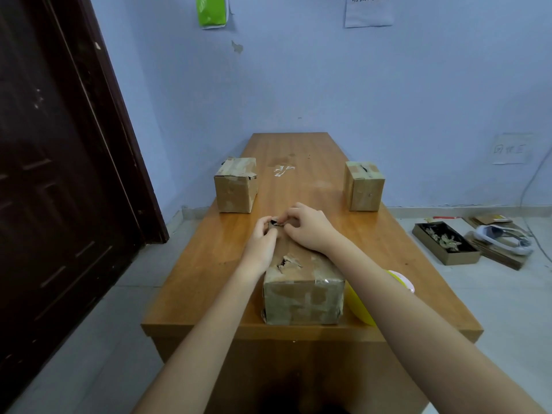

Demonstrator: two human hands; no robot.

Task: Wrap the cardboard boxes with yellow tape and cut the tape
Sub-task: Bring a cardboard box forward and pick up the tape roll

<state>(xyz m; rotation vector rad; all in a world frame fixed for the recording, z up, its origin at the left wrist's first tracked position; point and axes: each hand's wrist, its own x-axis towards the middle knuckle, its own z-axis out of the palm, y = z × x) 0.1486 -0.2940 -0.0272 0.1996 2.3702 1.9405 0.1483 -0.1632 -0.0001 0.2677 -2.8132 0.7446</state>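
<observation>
A long worn cardboard box (pixel 303 297) lies lengthwise at the near end of the wooden table (pixel 209 258), its top torn in the middle. At the box's far end my left hand (pixel 264 239) and my right hand (pixel 310 227) meet, fingertips pinching at a small dark torn flap there. Both forearms stretch over the box. A yellow tape roll (pixel 358 306) lies right of the box, mostly hidden under my right forearm. Two smaller cardboard boxes stand farther back, one on the left (pixel 236 186) and one on the right (pixel 364 186).
White scraps (pixel 282 170) stick to the tabletop between the far boxes. On the floor at right lie a dark tray of scraps (pixel 445 243), flattened cardboard and a white object (pixel 504 239). A dark door (pixel 59 174) stands to the left.
</observation>
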